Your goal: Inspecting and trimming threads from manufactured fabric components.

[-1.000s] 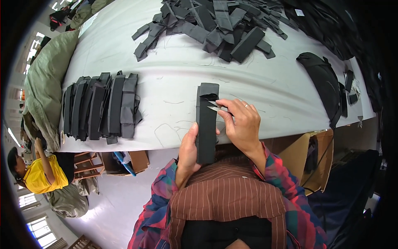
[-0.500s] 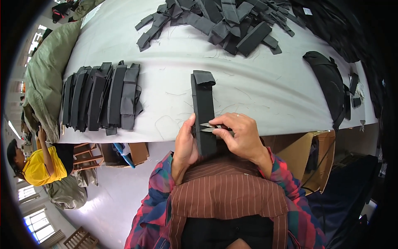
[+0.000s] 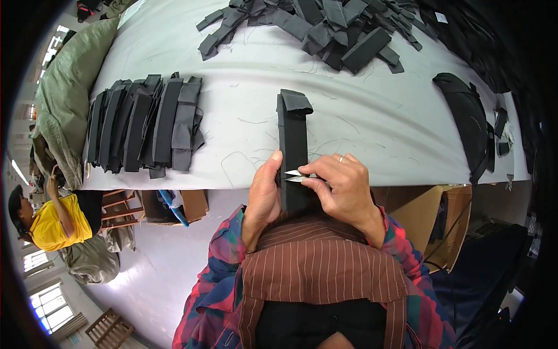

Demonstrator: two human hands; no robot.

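The scene is evenly and brightly lit; the pale bench (image 3: 360, 110) is shown without glare, with only soft shadows. Strong daylight is admitted through windows (image 3: 49, 294) near left. Edges are bent and darkly vignetted.

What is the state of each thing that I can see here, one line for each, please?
Left hand: grips the dark fabric strip's left edge.
Right hand: holds small thread snips.
Thread snips: blades slightly open, tips on the strip.
Dark fabric strip: lies lengthwise on the table, far end folded over.
Sorted strips: laid side by side, overlapping.
Loose strips: jumbled heap.
Table: scattered with thread ends.
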